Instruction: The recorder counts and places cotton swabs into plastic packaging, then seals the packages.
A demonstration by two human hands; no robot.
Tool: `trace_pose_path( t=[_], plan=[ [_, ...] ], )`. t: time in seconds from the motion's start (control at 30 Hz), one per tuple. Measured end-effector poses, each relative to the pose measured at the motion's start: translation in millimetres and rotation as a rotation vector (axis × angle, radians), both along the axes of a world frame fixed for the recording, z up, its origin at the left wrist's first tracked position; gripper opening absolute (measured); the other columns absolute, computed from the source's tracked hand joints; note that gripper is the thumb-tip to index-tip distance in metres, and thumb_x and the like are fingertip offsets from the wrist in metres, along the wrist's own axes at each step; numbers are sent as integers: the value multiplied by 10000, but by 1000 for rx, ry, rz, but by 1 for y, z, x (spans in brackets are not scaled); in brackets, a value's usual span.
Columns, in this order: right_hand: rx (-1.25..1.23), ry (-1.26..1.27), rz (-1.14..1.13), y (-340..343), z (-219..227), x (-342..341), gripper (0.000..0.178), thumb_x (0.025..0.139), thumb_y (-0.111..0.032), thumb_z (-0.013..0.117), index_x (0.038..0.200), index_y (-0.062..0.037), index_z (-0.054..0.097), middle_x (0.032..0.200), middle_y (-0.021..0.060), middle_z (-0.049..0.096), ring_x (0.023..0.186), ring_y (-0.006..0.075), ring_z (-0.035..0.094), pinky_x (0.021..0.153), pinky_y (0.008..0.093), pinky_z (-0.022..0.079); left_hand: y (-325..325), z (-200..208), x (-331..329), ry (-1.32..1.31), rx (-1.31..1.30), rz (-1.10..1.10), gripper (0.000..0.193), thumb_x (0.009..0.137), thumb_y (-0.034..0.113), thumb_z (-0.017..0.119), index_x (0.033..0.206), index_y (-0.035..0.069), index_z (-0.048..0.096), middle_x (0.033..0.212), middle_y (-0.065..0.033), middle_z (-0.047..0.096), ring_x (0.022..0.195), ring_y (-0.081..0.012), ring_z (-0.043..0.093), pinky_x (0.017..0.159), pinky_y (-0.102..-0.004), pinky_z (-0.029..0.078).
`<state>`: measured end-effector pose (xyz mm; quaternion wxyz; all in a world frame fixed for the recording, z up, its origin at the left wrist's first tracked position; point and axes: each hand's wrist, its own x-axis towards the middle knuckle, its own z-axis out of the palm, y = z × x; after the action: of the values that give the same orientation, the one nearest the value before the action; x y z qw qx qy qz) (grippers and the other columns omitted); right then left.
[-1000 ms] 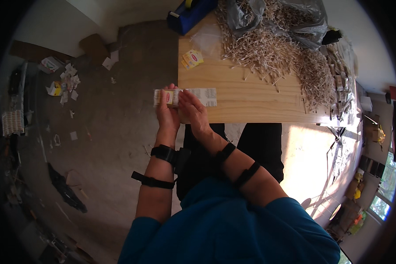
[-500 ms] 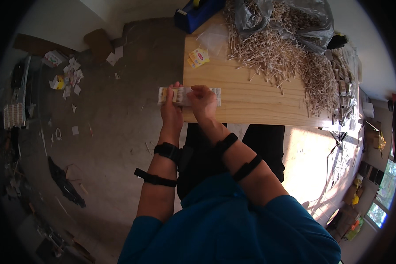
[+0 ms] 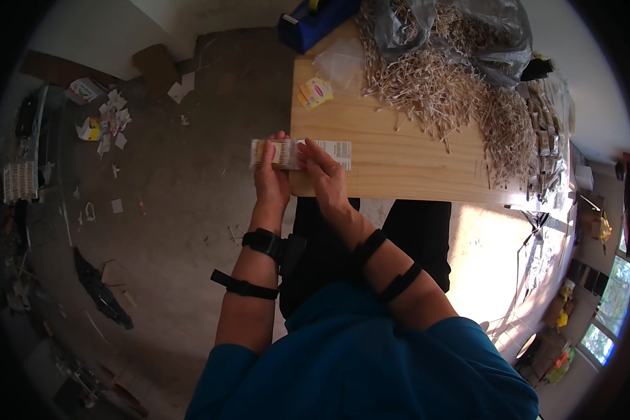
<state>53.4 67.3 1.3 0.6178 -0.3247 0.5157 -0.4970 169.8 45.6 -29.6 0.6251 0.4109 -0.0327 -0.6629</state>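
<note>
Left hand [image 3: 270, 183]: closed around a clear pack of cotton swabs [image 3: 284, 158], thumb across its upper face. Pack: held flat, mostly beyond the left edge of the table, its right end at the table's edge. Right hand [image 3: 327, 180]: fingers bent, fingertips at the pack's right end; whether they pinched the wrapping could not be told.

White printed strip [image 3: 340, 151]: one, flat, just right of the pack, partly behind the right hand; whether joined to the pack, not discernible.

Wooden table [image 3: 406, 168]: light grain, beneath the strip. Yellow cards [image 3: 316, 92]: small, overlapping, far left of the tabletop. Clear plastic bag [image 3: 341, 61]: beyond the cards. Blue tape dispenser [image 3: 308, 29]: far left corner. Loose swabs [image 3: 427, 98]: large heap, far right. Grey plastic bag [image 3: 500, 42]: upon the heap. Paper scraps [image 3: 112, 115]: on the floor, far left.
</note>
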Motion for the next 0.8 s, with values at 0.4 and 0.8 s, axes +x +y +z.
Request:
trace_pose_path(
  t=[0.4, 0.8],
  plan=[
    [347, -307, 155, -36, 4, -16, 361, 968, -101, 542, 1283, 75, 538, 1171, 171, 649, 1082, 245, 648, 958, 316, 538, 2, 7, -1, -90, -14, -50, 400, 1043, 330, 495, 1324, 47, 527, 1286, -59, 589, 1211, -171, 537, 1070, -345, 403],
    [387, -382, 96, -34, 7, -23, 367, 980, -145, 536, 1300, 35, 525, 1224, 166, 641, 1095, 241, 646, 961, 325, 532, 2, 2, 5, -51, -49, -88, 403, 1039, 345, 501, 1317, 54, 526, 1290, -51, 585, 1214, -164, 537, 1053, -346, 422]
  ],
)
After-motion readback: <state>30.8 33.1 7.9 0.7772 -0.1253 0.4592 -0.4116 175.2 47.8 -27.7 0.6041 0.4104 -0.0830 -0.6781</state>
